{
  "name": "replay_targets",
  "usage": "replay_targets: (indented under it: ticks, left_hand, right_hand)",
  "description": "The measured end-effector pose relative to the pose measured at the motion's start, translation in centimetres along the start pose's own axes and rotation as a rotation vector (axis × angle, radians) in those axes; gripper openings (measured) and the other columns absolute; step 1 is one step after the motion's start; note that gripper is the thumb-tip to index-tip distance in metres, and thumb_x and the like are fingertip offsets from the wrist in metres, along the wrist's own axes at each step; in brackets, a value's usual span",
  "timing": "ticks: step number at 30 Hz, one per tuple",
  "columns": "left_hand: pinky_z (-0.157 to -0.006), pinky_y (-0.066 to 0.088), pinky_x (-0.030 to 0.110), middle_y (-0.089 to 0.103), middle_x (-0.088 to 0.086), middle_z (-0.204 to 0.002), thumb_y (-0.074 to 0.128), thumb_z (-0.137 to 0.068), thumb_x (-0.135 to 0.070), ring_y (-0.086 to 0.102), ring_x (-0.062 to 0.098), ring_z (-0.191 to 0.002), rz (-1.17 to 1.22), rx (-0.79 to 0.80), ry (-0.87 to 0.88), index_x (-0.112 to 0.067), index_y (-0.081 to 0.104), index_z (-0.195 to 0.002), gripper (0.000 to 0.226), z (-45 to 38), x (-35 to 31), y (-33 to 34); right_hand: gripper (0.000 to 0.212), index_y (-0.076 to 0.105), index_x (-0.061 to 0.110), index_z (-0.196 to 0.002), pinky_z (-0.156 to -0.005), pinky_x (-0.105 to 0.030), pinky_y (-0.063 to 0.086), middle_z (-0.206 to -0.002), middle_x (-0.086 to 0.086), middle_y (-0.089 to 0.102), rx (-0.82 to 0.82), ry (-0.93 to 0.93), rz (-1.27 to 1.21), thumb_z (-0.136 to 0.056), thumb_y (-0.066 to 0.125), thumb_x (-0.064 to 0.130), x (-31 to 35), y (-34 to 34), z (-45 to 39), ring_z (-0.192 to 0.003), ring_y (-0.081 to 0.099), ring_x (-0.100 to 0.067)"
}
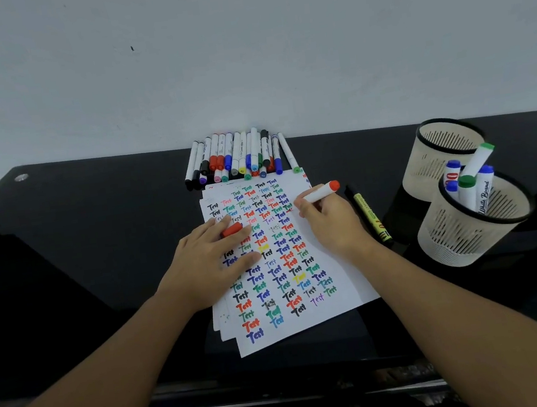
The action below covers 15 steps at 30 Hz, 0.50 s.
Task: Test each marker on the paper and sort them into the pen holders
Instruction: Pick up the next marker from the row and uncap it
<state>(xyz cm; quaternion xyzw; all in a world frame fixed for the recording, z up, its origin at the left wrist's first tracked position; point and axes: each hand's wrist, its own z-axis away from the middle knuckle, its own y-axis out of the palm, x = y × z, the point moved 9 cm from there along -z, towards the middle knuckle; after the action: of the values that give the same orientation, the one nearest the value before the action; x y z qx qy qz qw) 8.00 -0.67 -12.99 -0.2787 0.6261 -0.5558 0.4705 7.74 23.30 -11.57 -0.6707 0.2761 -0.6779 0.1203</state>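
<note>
the step in hand looks like the test stroke for a red marker (320,192): the right hand (332,221) has its fingers curled round the white barrel, red end pointing up and away to the right, the writing tip hidden behind the fingers near the upper right part of the paper (344,282), which is already crowded with rows of coloured "test" words. the left hand (212,264) lies flat on the sheet with fingers mostly straight, and the red cap (232,229) sits pinched between two of them, so it steadies the page and keeps the cap at once. untested markers lie in a pile (241,156) at the far edge of the paper against the wall; a black-and-yellow marker (368,216) lies on the black table (64,262) just right of the sheet. two mesh holders stand at the right: the near holder (461,240) has several whiteboard markers, the far holder (424,164) shows nothing inside from here. next, i judge, comes writing the mark, recapping with the left hand, then choosing a holder by whether the ink shows
</note>
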Motion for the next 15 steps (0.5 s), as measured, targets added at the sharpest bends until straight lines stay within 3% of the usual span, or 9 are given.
replay_targets:
  ticks: [4,10,15]
  left_hand:
    - [-0.124,0.008,0.044,0.010,-0.018,-0.167,0.022,-0.083,-0.088,0.003,0.010,-0.155,-0.005,0.010,-0.004,-0.059,0.024,-0.150,0.073,-0.07,-0.08,-0.02]
    - [-0.123,0.008,0.044,0.012,-0.018,-0.167,0.022,-0.083,-0.089,0.004,0.011,-0.155,0.003,0.002,0.003,-0.059,0.026,-0.150,0.074,0.01,-0.03,-0.07]
    - [-0.123,0.009,0.045,0.012,-0.018,-0.167,0.022,-0.083,-0.089,0.004,0.011,-0.155,0.003,0.001,0.005,-0.059,0.025,-0.151,0.074,-0.07,0.02,-0.04]
  right_hand:
    - [0.026,0.069,0.026,-0.103,-0.095,-0.050,0.055,-0.096,0.008,0.072,0.015,0.015,-0.007,-0.104,0.054,0.047,0.06,0.04,0.11,-0.098,0.067,-0.013]
    - [0.020,0.065,0.030,-0.102,-0.090,-0.054,0.056,-0.097,-0.006,0.070,0.020,-0.009,0.006,-0.105,0.053,0.046,0.48,-0.17,0.42,-0.093,0.066,-0.023]
    - [0.019,0.066,0.026,-0.106,-0.094,-0.050,0.055,-0.098,0.003,0.070,-0.011,0.012,-0.076,-0.105,0.055,0.041,0.34,-0.59,0.49,-0.096,0.066,-0.016]
